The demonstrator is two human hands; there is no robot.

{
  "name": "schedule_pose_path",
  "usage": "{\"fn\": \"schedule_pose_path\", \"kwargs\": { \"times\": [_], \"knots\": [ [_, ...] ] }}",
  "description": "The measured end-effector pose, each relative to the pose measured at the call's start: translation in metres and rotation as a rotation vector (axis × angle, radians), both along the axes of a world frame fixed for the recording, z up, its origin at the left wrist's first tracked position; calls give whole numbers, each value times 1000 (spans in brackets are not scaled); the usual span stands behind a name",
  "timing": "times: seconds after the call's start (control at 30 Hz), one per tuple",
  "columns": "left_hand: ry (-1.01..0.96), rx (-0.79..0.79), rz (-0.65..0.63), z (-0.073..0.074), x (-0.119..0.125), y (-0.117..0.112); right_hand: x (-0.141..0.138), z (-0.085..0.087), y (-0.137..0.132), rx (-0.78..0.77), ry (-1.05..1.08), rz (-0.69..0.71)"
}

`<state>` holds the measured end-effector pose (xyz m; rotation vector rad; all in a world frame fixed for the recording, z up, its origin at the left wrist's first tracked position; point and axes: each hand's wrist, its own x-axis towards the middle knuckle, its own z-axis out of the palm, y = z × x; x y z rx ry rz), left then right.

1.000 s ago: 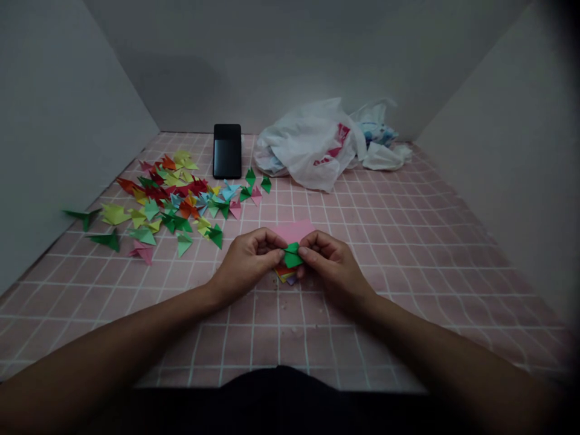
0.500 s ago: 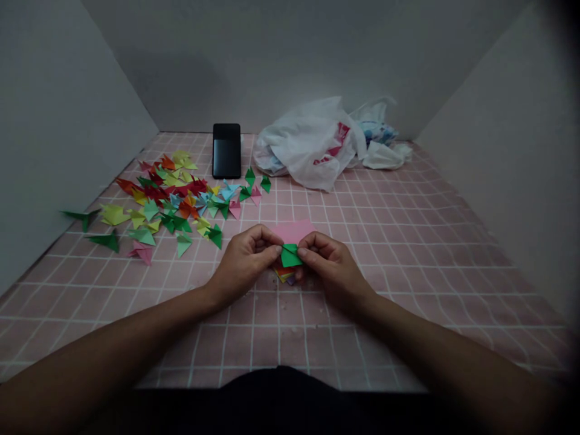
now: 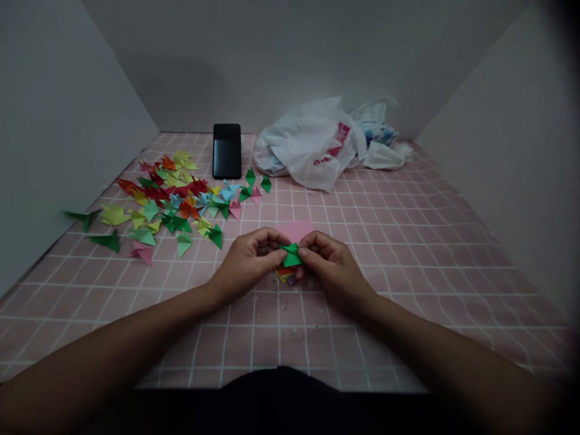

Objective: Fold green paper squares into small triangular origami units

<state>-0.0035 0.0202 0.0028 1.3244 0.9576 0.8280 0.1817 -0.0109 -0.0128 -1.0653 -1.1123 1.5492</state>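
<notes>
While pinched at both ends, green paper: sits at the near middle of the tablecloth, in front of a pink sheet; runs its long axis left to right, across the body; aims a narrow tip left, a small peak away from the body and a flat lower flap towards it; looks smooth, crisp and layered.
Left hand: grips the left end narrowly between thumb and bent fingers.
Right hand: grips the right end likewise, with a fingertip curled lower down.
Coloured sheets: peep out below the green flap, with orange, yellow and purple corners fanned; cannot tell how many.
Pink sheet: shows matt and flat, with straight edges.
Folded paper birds: spread over the left side, sharp-winged and many-coloured, pointing every way.
Phone: glossy, black, rectangular, long axis away from the body.
White bag: crumpled thin plastic with red print.
Tablecloth: pink with a white grid, rippled at right.
</notes>
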Motion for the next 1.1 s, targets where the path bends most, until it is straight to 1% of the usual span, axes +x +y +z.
{"fn": "schedule_pose_path", "kwargs": {
  "times": [0.2,0.4,0.57,0.63,0.73,0.93,1.0,1.1],
  "knots": [
    [23,-8,6,-1,0,0,1,-2,1,40,-29,4],
    [33,-22,10,-1,-1,0,1,-1,1,32,-39,13],
    [-34,-143,12,-2,0,0,1,0,2,17,-49,13],
    [-47,-165,21,-2,0,0,1,1,2,9,-54,11],
    [-28,-133,24,0,0,-1,2,2,1,5,-62,19],
    [38,-10,1,-1,0,-2,3,2,2,-4,-51,65],
    [28,-24,10,-1,1,-2,3,1,2,-3,-42,55],
    [-17,-93,11,-2,1,-2,2,1,1,-7,-36,58]
  ]
}}
